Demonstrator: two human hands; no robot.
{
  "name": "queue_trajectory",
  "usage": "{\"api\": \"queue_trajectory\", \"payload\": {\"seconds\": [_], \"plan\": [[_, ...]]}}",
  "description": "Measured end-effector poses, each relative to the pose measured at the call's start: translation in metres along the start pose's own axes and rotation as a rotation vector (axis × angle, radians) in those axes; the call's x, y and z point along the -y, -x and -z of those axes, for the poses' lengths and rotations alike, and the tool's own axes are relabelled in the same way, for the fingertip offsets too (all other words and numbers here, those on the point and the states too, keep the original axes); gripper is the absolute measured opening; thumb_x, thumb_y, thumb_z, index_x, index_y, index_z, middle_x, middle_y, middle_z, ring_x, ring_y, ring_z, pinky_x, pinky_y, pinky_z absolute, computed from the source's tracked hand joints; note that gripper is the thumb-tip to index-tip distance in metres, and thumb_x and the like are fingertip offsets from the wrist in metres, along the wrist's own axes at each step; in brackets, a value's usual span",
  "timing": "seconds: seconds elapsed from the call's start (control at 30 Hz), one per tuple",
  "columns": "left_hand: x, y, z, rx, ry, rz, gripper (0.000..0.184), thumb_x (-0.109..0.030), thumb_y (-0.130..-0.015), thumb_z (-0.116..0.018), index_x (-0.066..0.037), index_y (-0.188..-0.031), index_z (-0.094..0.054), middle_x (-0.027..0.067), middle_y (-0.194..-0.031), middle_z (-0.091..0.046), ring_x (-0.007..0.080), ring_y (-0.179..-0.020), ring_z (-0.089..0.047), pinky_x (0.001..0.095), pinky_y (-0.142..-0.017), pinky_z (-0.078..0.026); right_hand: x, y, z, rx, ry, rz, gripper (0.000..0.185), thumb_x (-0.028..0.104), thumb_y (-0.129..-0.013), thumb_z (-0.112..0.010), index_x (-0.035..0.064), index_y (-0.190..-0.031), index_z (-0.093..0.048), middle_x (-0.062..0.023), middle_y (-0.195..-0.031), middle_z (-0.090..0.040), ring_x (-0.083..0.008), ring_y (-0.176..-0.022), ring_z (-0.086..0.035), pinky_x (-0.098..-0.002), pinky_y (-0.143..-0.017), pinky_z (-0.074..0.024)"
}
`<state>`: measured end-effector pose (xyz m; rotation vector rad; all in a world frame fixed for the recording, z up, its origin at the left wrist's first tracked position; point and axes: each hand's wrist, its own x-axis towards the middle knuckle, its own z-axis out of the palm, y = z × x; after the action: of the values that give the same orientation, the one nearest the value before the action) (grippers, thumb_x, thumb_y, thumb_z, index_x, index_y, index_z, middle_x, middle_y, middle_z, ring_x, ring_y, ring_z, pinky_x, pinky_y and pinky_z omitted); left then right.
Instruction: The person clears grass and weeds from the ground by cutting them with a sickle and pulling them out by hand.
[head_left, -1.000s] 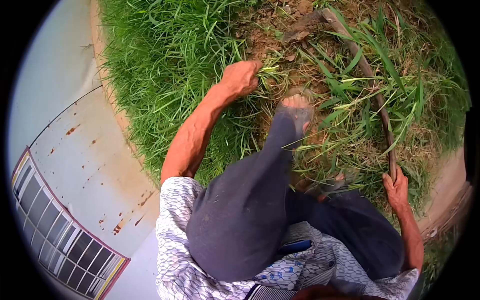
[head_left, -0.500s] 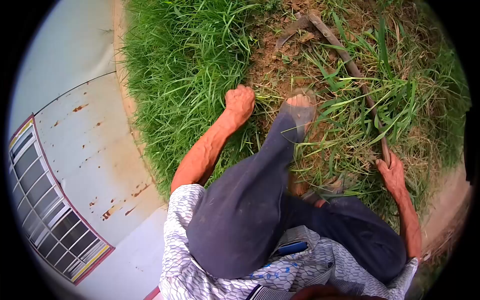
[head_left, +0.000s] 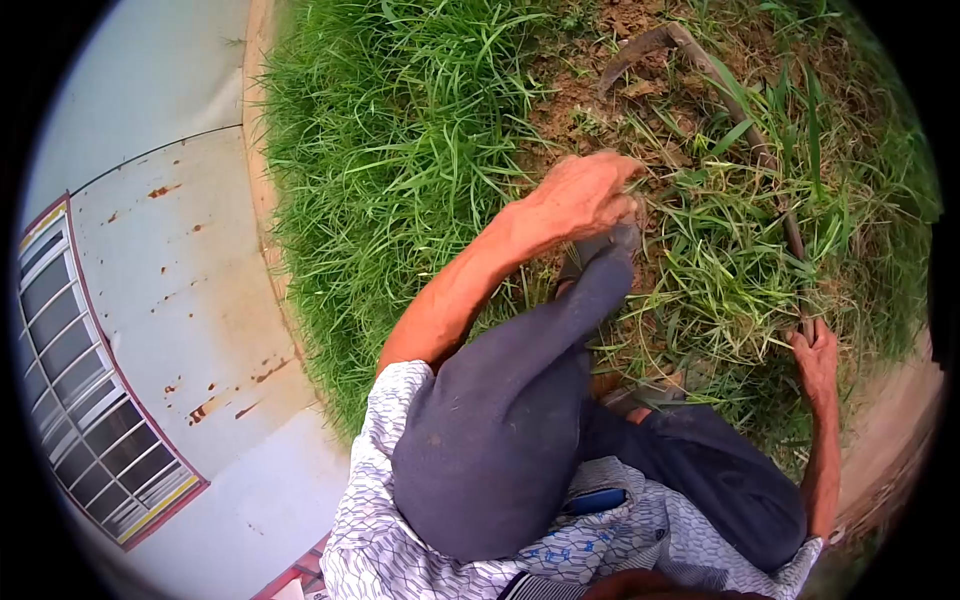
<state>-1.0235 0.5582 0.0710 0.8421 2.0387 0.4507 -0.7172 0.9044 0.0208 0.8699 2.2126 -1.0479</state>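
Observation:
My left hand (head_left: 590,192) reaches over my foot at the edge of the cut ground, slightly smeared by motion. Its fingers are bent but apart, and I see nothing held in them. Just to its right lies a loose heap of cut grass (head_left: 700,265). My right hand (head_left: 817,352) is closed around the lower end of the wooden handle of a sickle (head_left: 765,155). The handle runs up through the grass, and the curved blade (head_left: 635,55) rests near bare soil at the top, apart from the left hand.
Tall green grass (head_left: 400,150) stands to the left, beside a pale rust-stained wall (head_left: 200,300) with a barred window (head_left: 95,400). Brown soil (head_left: 570,110) shows between the standing grass and the cut grass. My bent knee (head_left: 490,450) fills the lower middle.
My left hand has moved right from the standing grass to above my foot, its fist loosened. More grass lies loose beside the foot. The sickle and right hand appear shifted slightly right.

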Motion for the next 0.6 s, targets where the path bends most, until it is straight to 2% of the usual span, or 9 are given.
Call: {"api": "queue_trajectory", "payload": {"seconds": [0.07,0.13,0.17,0.2,0.27,0.33,0.4,0.47,0.6], "plan": [[0.044,0.02,0.009,-0.26,-0.45,0.097,0.045,-0.021,-0.087,-0.063,-0.004,-0.128,-0.053,0.0169,-0.123,-0.058,0.0366,-0.114,-0.055,0.0469,-0.096,-0.043,0.012,0.008,-0.007,-0.018,-0.013,-0.095,0.048,0.034,-0.079,-0.064,-0.0017,-0.11,-0.056,-0.014,-0.089,-0.053,-0.0269,-0.077,-0.049,-0.0386,-0.075,-0.0437],[0.087,0.043,0.02,-0.503,-0.758,0.213,0.041,-0.023,-0.087,-0.062,-0.007,-0.125,-0.056,0.0165,-0.122,-0.059,0.0345,-0.113,-0.057,0.0468,-0.095,-0.043,0.022,0.009,-0.012,0.141,-0.149,-0.118,0.05,0.036,-0.079,-0.065,-0.0023,-0.11,-0.056,-0.0131,-0.089,-0.053,-0.0257,-0.077,-0.048,-0.0385,-0.074,-0.043],[0.108,0.057,0.026,-0.526,-0.774,0.27,0.034,-0.026,-0.086,-0.063,-0.006,-0.114,-0.061,0.0174,-0.116,-0.061,0.0341,-0.106,-0.06,0.048,-0.09,-0.045,0.023,0.012,-0.017,0.152,-0.09,-0.188,0.059,0.036,-0.079,-0.065,-0.0027,-0.123,-0.055,-0.0143,-0.095,-0.056,-0.0261,-0.081,-0.051,-0.0383,-0.077,-0.0443],[0.128,0.074,0.031,-0.547,-0.788,0.333,0.029,-0.028,-0.085,-0.063,-0.005,-0.102,-0.065,0.0184,-0.11,-0.063,0.0338,-0.099,-0.063,0.0492,-0.084,-0.047,0.019,0.013,-0.023,0.153,-0.081,-0.185,0.059,0.036,-0.079,-0.065,-0.0027,-0.123,-0.055,-0.0143,-0.095,-0.056,-0.0261,-0.081,-0.051,-0.0383,-0.077,-0.0443],[0.16,0.103,0.04,-0.375,-0.539,0.565,0.033,-0.033,-0.087,-0.06,-0.002,-0.097,-0.067,0.0184,-0.108,-0.065,0.0343,-0.098,-0.065,0.0477,-0.083,-0.049,0.011,0.012,-0.031,0.115,-0.079,-0.073,0.068,0.037,-0.08,-0.065,-0.0007,-0.134,-0.05,-0.019,-0.104,-0.059,-0.0286,-0.09,-0.056,-0.0388,-0.084,-0.0455],[0.165,0.129,0.047,-0.199,-0.295,0.868,0.037,-0.034,-0.088,-0.057,0.0,-0.1,-0.067,0.0204,-0.1,-0.067,0.0357,-0.096,-0.065,0.0467,-0.08,-0.051,0.009,0.009,-0.029,0.166,-0.069,-0.13,0.069,0.036,-0.08,-0.065,-0.0003,-0.136,-0.049,-0.023,-0.114,-0.059,-0.0312,-0.099,-0.058,-0.039,-0.09,-0.0451],[0.216,0.159,0.035,-0.143,-0.195,0.807,0.036,-0.032,-0.088,-0.057,-0.001,-0.102,-0.067,0.0209,-0.098,-0.068,0.0361,-0.095,-0.066,0.0468,-0.08,-0.051,0.006,0.007,-0.032,0.164,-0.194,-0.133,0.066,0.034,-0.081,-0.064,-0.0013,-0.135,-0.05,-0.0226,-0.114,-0.06,-0.0299,-0.099,-0.059,-0.0385,-0.089,-0.0456],[0.244,0.181,0.031,-0.085,-0.091,0.744,0.035,-0.03,-0.087,-0.057,-0.001,-0.104,-0.067,0.0214,-0.095,-0.068,0.0365,-0.094,-0.066,0.047,-0.079,-0.051,-0.008,0.002,-0.035,0.136,-0.096,-0.147,0.065,0.033,-0.081,-0.064,-0.0015,-0.134,-0.05,-0.0207,-0.111,-0.062,-0.0285,-0.097,-0.059,-0.0377,-0.089,-0.0459],[0.203,0.189,0.048,-1.029,-0.516,0.774,0.029,-0.018,-0.084,-0.058,-0.004,-0.107,-0.067,0.0164,-0.099,-0.067,0.0332,-0.088,-0.066,0.0438,-0.078,-0.052,-0.003,0.0,-0.032,0.152,-0.109,-0.203,0.062,0.031,-0.082,-0.065,-0.0017,-0.133,-0.051,-0.0186,-0.107,-0.063,-0.0271,-0.095,-0.059,-0.0372,-0.088,-0.0463]]}}
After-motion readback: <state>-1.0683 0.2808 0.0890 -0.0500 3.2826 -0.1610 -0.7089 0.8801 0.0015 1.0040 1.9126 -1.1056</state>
